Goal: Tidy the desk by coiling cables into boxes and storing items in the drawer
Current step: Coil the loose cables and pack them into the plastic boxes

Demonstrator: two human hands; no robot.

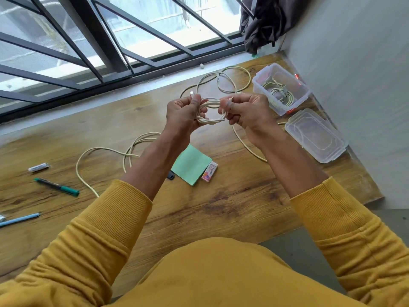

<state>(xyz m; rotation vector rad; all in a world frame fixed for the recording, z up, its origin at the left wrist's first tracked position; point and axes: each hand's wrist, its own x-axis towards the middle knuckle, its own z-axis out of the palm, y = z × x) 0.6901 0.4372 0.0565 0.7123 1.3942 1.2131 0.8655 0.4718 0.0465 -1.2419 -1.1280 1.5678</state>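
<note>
Nearest the camera I see two yellow sleeves (pixel 106 229), pushed back so both forearms are bare and raised over the wooden desk (pixel 221 207). Left hand (pixel 183 111): fingers curled, gripping the left side of a small coiled cable (pixel 211 111), with a connector end standing up at its fingertips. Right hand (pixel 245 111): fingers curled, thumb pinching the right side of the same coil. The coil is held in the air between the hands, above the desk and apart from it.

On the desk beyond the hands I see a loose cable (pixel 223 82) in open loops. A second loose cable (pixel 106 151) lies left of the forearms, partly hidden by the left one. At far right an open clear box (pixel 261 85) holds coiled cable; its lid (pixel 316 135) lies just beside it, nearer me.

Between the forearms lie a green notepad (pixel 191 167) and an eraser (pixel 209 171) touching its edge, with a small dark item beside them that I cannot identify. At left lie a battery (pixel 38 167), a green marker (pixel 56 187) and a blue pen (pixel 20 220).
</note>
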